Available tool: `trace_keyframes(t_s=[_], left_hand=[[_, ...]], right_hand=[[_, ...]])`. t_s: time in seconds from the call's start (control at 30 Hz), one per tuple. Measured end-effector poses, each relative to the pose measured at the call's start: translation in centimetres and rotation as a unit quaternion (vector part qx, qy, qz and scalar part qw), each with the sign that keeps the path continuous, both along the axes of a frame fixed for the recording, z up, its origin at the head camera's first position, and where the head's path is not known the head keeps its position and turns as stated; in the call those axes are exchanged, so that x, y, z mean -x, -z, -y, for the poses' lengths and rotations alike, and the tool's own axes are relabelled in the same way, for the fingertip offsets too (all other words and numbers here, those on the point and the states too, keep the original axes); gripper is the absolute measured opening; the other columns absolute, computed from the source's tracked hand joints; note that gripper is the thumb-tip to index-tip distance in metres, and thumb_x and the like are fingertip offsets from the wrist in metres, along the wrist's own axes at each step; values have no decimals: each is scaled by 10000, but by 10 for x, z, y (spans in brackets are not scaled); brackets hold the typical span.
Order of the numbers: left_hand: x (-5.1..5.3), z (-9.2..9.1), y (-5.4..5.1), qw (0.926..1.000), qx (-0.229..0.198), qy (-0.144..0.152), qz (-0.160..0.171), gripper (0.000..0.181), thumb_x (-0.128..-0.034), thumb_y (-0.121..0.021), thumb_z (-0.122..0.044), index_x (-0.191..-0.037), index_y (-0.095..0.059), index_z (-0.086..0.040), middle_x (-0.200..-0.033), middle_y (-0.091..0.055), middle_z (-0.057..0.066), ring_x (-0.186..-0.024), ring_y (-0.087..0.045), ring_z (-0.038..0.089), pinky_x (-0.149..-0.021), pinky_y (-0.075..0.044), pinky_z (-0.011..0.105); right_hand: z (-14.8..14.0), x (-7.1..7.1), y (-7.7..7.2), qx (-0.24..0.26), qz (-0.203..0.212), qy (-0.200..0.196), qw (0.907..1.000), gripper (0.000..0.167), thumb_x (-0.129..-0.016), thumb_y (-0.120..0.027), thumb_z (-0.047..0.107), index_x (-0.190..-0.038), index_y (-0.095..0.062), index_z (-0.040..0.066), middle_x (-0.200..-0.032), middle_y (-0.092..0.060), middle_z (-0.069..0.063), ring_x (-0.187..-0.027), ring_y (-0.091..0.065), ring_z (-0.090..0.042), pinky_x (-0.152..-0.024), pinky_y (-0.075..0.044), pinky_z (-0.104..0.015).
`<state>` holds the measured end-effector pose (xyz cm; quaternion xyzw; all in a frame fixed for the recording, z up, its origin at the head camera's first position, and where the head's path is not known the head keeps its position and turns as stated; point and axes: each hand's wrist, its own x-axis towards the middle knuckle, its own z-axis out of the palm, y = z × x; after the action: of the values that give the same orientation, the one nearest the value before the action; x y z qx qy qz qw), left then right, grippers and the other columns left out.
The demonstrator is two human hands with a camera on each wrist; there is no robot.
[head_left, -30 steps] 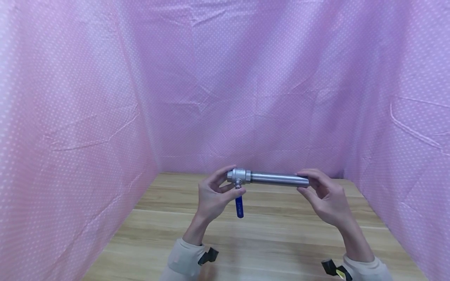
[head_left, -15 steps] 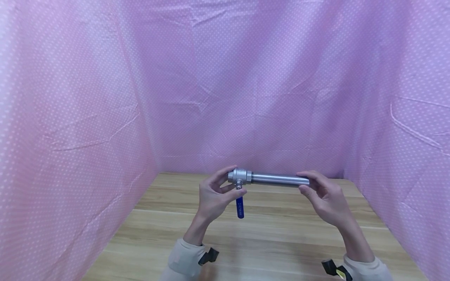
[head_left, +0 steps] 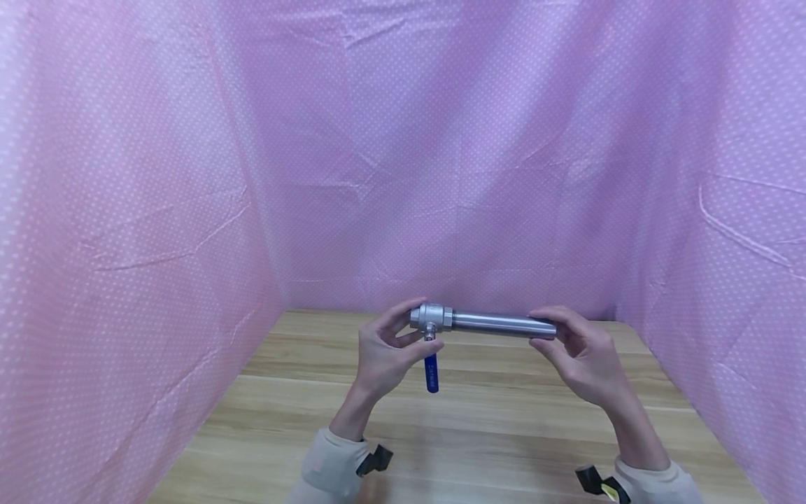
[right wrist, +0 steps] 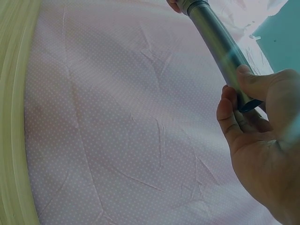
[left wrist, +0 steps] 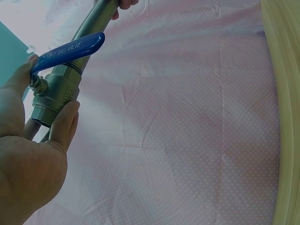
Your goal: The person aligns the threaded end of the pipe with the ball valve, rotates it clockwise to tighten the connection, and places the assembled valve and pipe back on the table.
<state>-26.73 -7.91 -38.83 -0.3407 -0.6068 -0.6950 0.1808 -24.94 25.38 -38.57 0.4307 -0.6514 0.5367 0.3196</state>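
A silver ball valve [head_left: 432,317] with a blue lever handle [head_left: 431,372] is joined to a steel pipe [head_left: 497,323], held level above the table. My left hand [head_left: 385,353] grips the valve body, thumb by the base of the lever. At the pipe's far right end my right hand [head_left: 585,357] pinches it between thumb and fingers. In the left wrist view, lettering shows on the blue lever [left wrist: 70,50], and fingers lie along the valve body [left wrist: 55,93]. The right wrist view shows the pipe's open end [right wrist: 249,105] beside the right thumb.
Below the hands lies a wooden table [head_left: 466,434]. Pink dotted cloth [head_left: 441,175] hangs at the back and on both sides. Each sleeve, left [head_left: 330,463] and right [head_left: 655,483], has a black piece at the wrist.
The valve and pipe have shifted very slightly right with the left hand. My right thumb has moved on the pipe's end, first up, then back down to its lower edge.
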Motion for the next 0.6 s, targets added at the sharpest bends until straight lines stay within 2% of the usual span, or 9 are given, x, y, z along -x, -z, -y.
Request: trace_keyframes(t_s=[0.27, 0.43, 0.6], left_hand=[[-1, -1, 1, 10000, 28, -31, 4, 673, -817, -895, 146, -1449, -668, 93, -1411, -714, 360, -1270, -790, 116, -1069, -703, 429], [-2, -1, 0, 10000, 23, -28, 44, 668, -814, -900, 133, -1444, -686, 67, -1416, -717, 349, -1276, -789, 119, -1072, -701, 431], [-3, -1, -1, 10000, 21, -32, 68, 670, -812, -899, 136, -1444, -690, 62, -1412, -721, 346, -1269, -792, 118, -1077, -696, 430]], right_hand=[[0, 1, 1, 4, -90, -118, 9999, 564, -750, -686, -432, -1288, -633, -273, -1235, -765, -84, -1051, -724, -71, -894, -648, -123], [0, 1, 1, -99, -117, -4, 9999, 536, -783, -703, -399, -1295, -647, -251, -1224, -758, -64, -1046, -708, -66, -908, -642, -118], [-1, 2, 1, -162, -148, -70, 9997, 496, -825, -702, -366, -1302, -652, -240, -1190, -755, -63, -1021, -692, -74, -901, -637, -125]])
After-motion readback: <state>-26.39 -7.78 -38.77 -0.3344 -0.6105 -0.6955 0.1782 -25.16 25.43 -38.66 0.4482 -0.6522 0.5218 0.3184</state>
